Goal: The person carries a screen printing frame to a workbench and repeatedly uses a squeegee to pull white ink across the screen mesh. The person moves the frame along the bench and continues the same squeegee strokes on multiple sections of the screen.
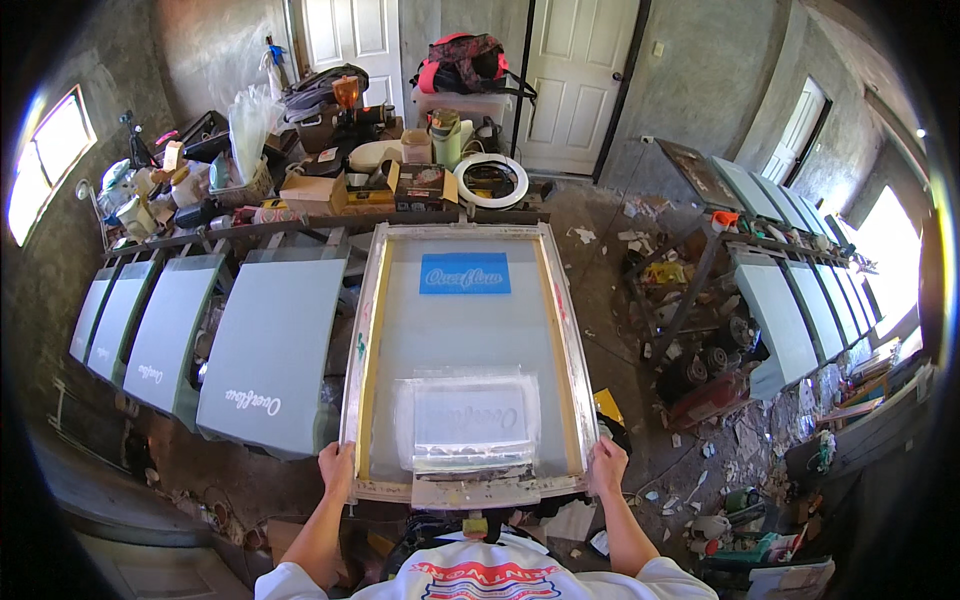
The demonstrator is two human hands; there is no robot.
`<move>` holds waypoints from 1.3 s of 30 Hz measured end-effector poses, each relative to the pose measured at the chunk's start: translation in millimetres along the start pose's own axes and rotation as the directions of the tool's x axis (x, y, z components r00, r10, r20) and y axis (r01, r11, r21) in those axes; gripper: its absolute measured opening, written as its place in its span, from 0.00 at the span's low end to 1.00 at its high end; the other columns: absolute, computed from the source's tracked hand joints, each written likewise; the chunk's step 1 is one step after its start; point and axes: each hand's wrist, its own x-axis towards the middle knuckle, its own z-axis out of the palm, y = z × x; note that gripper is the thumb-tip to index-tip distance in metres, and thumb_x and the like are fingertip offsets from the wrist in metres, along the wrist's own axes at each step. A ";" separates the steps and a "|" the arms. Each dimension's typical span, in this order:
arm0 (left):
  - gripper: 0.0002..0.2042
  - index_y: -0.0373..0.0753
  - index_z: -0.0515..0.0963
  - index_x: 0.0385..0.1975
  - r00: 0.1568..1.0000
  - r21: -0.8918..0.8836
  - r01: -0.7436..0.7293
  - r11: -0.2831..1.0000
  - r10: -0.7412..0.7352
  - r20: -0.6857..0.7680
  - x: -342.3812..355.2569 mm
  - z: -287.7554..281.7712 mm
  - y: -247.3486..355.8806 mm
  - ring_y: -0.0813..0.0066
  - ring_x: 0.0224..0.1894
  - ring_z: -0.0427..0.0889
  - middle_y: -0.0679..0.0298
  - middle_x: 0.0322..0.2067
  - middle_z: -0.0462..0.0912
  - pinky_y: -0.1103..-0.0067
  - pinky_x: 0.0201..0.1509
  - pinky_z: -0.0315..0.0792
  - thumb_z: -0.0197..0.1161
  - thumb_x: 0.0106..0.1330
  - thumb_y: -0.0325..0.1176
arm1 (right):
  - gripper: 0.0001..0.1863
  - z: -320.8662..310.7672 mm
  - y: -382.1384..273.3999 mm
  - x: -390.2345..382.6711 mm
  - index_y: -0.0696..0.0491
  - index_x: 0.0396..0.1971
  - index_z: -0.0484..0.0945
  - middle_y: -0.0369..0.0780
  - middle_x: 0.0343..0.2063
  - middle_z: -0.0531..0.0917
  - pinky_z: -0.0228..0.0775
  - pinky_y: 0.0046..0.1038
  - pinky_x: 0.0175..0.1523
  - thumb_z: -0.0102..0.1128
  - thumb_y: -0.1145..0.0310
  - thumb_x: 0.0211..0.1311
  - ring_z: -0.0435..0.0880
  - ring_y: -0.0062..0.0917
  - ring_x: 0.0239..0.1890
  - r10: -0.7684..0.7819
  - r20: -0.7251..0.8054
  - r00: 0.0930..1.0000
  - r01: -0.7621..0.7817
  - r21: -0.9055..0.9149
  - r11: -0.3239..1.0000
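Observation:
My left hand grips the lower left corner of a large screen-printing frame, and my right hand grips its lower right corner, both with fingers wrapped round the rim. The frame lies in front of me with pale translucent mesh inside. A blue rectangle with script lettering is near its top. A taped lighter rectangle with faint lettering is lower down, above a band of smeared white ink. What lies directly beneath the screen is hidden.
Boards with pale fabric panels line the left and right. A cluttered table with boxes, bags, containers and a white ring light stands behind. Two doors are in the back wall. Scraps and cans litter the floor at right.

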 end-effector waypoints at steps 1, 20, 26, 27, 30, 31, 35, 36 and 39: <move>0.17 0.23 0.81 0.31 1.000 0.013 -0.002 1.000 0.002 0.018 0.7 -0.1 0.9 0.77 0.27 0.72 0.61 0.20 0.78 0.70 0.32 0.68 0.65 0.67 0.37 | 0.15 0.6 -0.9 0.5 0.61 0.47 0.86 0.47 0.31 0.89 0.76 0.30 0.42 0.62 0.71 0.63 0.88 0.28 0.33 0.030 -0.004 1.000 -0.030 0.001 1.000; 0.19 0.25 0.83 0.36 0.997 0.201 -0.048 0.978 0.034 0.069 19.5 9.0 -20.1 0.60 0.31 0.84 0.48 0.26 0.84 0.63 0.38 0.73 0.65 0.72 0.41 | 0.15 17.2 8.7 5.7 0.63 0.46 0.85 0.49 0.31 0.89 0.79 0.34 0.44 0.62 0.71 0.63 0.89 0.35 0.33 0.023 0.013 1.000 -0.022 -0.054 0.998; 0.18 0.28 0.80 0.48 0.991 0.495 -0.116 0.861 0.067 0.116 15.7 9.8 -5.6 0.43 0.39 0.84 0.45 0.32 0.85 0.56 0.46 0.75 0.60 0.74 0.40 | 0.15 9.3 -42.2 15.8 0.62 0.46 0.83 0.53 0.39 0.86 0.77 0.43 0.49 0.63 0.71 0.62 0.86 0.49 0.41 -0.171 0.139 0.975 0.214 -0.406 0.889; 0.18 0.29 0.80 0.50 0.990 0.547 -0.113 0.829 0.050 0.129 13.9 8.8 -1.8 0.42 0.43 0.84 0.44 0.36 0.85 0.56 0.50 0.75 0.59 0.73 0.39 | 0.16 11.7 -53.0 14.1 0.61 0.48 0.82 0.53 0.42 0.85 0.76 0.44 0.51 0.64 0.70 0.62 0.84 0.49 0.45 -0.357 0.132 0.925 0.376 -0.466 0.801; 0.19 0.32 0.79 0.54 0.706 0.685 -0.557 0.470 0.703 0.091 -3.1 11.4 12.7 0.46 0.56 0.80 0.42 0.49 0.83 0.56 0.61 0.71 0.60 0.65 0.33 | 0.23 23.6 -86.2 -9.7 0.58 0.55 0.77 0.52 0.49 0.81 0.73 0.46 0.59 0.66 0.67 0.60 0.79 0.51 0.54 -0.480 0.385 0.788 0.603 -0.327 0.728; 0.21 0.33 0.78 0.55 0.723 0.580 -0.636 0.509 0.656 0.217 -12.0 10.8 18.5 0.47 0.59 0.77 0.43 0.53 0.81 0.56 0.64 0.69 0.61 0.62 0.32 | 0.26 27.2 -97.4 -18.7 0.58 0.58 0.75 0.52 0.51 0.79 0.72 0.46 0.61 0.66 0.66 0.59 0.78 0.51 0.57 -0.406 0.512 0.756 0.581 -0.242 0.777; 0.30 0.35 0.75 0.60 0.379 0.115 -0.856 0.504 0.460 0.803 -46.4 4.3 51.2 0.48 0.64 0.73 0.50 0.60 0.75 0.57 0.69 0.64 0.64 0.52 0.29 | 0.28 17.0 -129.4 -72.4 0.58 0.56 0.76 0.48 0.49 0.79 0.72 0.43 0.65 0.68 0.69 0.52 0.78 0.46 0.57 -0.602 0.759 0.248 0.857 0.118 0.502; 0.30 0.35 0.75 0.61 0.309 0.079 -0.887 0.454 0.458 0.834 -57.4 3.6 59.2 0.49 0.62 0.73 0.52 0.59 0.75 0.57 0.69 0.65 0.64 0.52 0.29 | 0.28 16.4 -134.1 -78.2 0.58 0.55 0.77 0.48 0.48 0.79 0.73 0.42 0.65 0.68 0.70 0.50 0.79 0.45 0.57 -0.613 0.771 0.175 0.884 0.151 0.443; 0.31 0.36 0.75 0.60 0.197 0.042 -0.938 0.343 0.430 0.881 -82.3 10.0 78.8 0.51 0.59 0.75 0.55 0.56 0.75 0.59 0.67 0.66 0.66 0.50 0.29 | 0.28 19.7 -138.3 -85.8 0.58 0.52 0.79 0.46 0.46 0.81 0.74 0.39 0.64 0.67 0.71 0.47 0.80 0.42 0.56 -0.655 0.710 0.259 0.892 0.085 0.444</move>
